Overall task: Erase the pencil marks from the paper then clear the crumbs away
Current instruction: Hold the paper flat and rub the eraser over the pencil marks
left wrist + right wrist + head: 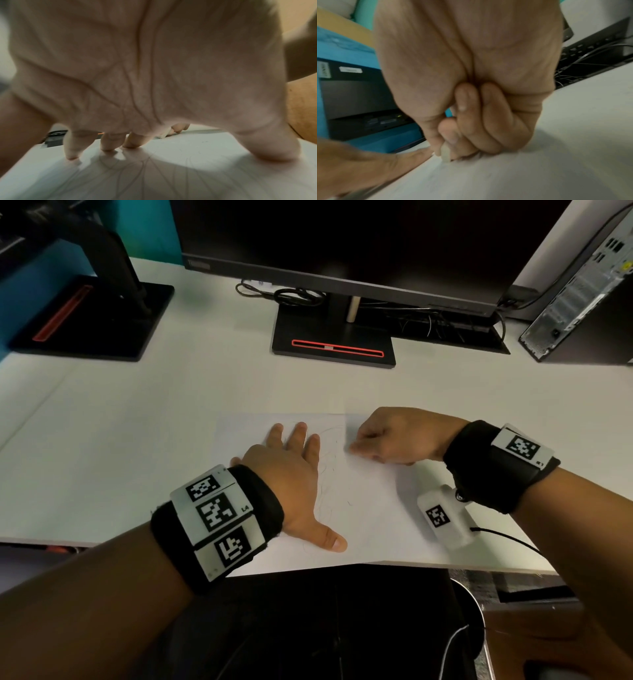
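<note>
One white desk (pixel 137 412) carries everything here. Along its far edge stand two monitors: one (pixel 342 241) at the middle on a black base with a red slot, a second one (pixel 85 313) toward the far left corner, of which mostly the base and arm show. One computer tower (pixel 582 302) stands at the far right corner, with a tangle of cables (pixel 294 294) behind the middle base

One sheet of paper (pixel 370 508) lies at the near edge, its near side running close along the desk's rim. Faint pencil marks (pixel 325 474) loop across its middle. The left hand (pixel 291 474) lies flat on the sheet's left half, fingers straight and spread, fingertips (pixel 108 146) and thumb pressing down. The right hand (pixel 394 436) sits at the sheet's far edge, its fingers curled in, thumb and fingertips pinching one small white eraser (pixel 445 152) whose lower end touches the paper, just beside the left hand's fingertips. I cannot make out any crumbs on the sheet
</note>
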The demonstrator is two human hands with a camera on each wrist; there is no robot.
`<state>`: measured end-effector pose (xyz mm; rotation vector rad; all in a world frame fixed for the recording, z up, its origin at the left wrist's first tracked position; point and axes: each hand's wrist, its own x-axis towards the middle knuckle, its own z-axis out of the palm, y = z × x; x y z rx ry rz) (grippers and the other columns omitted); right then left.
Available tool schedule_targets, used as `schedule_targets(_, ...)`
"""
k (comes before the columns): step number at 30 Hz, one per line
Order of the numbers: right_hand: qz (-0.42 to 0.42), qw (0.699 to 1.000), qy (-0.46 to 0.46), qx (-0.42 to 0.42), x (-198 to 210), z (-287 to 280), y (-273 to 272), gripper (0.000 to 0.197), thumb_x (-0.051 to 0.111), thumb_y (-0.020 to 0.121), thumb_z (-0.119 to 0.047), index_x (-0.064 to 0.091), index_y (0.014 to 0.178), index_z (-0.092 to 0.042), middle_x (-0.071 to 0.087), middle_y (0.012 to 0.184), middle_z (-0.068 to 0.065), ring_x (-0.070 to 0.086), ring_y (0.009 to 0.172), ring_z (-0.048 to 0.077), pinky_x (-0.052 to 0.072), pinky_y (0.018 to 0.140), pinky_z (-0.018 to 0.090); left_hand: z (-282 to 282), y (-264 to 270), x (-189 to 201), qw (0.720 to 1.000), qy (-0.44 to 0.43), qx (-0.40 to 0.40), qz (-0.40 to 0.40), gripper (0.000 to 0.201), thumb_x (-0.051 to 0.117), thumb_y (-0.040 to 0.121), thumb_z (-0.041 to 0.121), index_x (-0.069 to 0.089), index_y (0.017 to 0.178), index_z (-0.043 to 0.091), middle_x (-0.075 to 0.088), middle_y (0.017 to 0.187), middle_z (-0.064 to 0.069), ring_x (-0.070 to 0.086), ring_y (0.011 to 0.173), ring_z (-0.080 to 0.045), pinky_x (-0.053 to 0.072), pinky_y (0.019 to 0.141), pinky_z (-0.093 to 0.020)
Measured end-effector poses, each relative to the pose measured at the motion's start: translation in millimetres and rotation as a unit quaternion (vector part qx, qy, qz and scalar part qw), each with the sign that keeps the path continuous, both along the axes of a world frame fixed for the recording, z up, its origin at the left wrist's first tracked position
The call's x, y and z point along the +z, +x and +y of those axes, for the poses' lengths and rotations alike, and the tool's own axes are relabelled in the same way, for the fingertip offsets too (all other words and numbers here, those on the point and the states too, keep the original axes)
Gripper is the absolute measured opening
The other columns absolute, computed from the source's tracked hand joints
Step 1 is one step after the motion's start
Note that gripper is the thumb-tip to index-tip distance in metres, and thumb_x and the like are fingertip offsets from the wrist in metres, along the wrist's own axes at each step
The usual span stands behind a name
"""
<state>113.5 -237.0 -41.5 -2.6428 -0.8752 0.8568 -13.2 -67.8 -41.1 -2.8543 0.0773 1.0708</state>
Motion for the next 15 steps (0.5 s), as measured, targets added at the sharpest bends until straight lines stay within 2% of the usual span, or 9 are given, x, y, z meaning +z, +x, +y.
schedule_targets(4,-0.043,0.998,0.006,-0.045,2.6,-5.1,9.4,0.042,0.053,0.098,-0.037,0.055,0.065,-0.012,0.051,0.056,0.004,0.045,0.049,0.019,0.043,0.056,0.031,-0.2,-0.1,0.3,1.000,0.003,-0.004,-0.001,0.154,0.048,0.052,0.101,-0.029,0.153,0.014,-0.035,0.160,-0.005,-0.021,0.151,-0.037,0.037,0.111,-0.060)
schedule_targets(9,0.008,1.000,0.009,-0.017,0.6,-4.6,0.4,0.044,0.055,0.098,-0.037,0.051,0.060,-0.015,0.047,0.052,-0.001,0.041,0.048,0.019,0.040,0.053,0.028,0.3,-0.4,-1.0,1.000,0.004,-0.002,-0.001,0.154,0.048,0.052,0.102,-0.030,0.152,0.014,-0.036,0.160,-0.005,-0.021,0.151,-0.036,0.036,0.112,-0.060)
schedule_targets(12,-0.034,0.998,0.021,-0.058,3.6,-10.6,9.9,0.042,0.054,0.098,-0.036,0.054,0.064,-0.012,0.050,0.055,0.004,0.044,0.048,0.020,0.041,0.053,0.028,0.1,-0.8,-0.5,1.000,0.003,-0.003,-0.001,0.154,0.048,0.052,0.102,-0.029,0.152,0.015,-0.036,0.160,-0.005,-0.021,0.151,-0.036,0.036,0.112,-0.061)
schedule_targets(15,-0.012,1.000,0.009,-0.023,0.9,-9.3,4.2,0.043,0.053,0.098,-0.038,0.053,0.063,-0.013,0.050,0.056,0.002,0.043,0.049,0.018,0.041,0.053,0.029,-0.5,-0.8,0.9,1.000,0.003,-0.003,0.002,0.153,0.048,0.053,0.101,-0.029,0.152,0.014,-0.036,0.160,-0.005,-0.022,0.150,-0.036,0.036,0.111,-0.061)
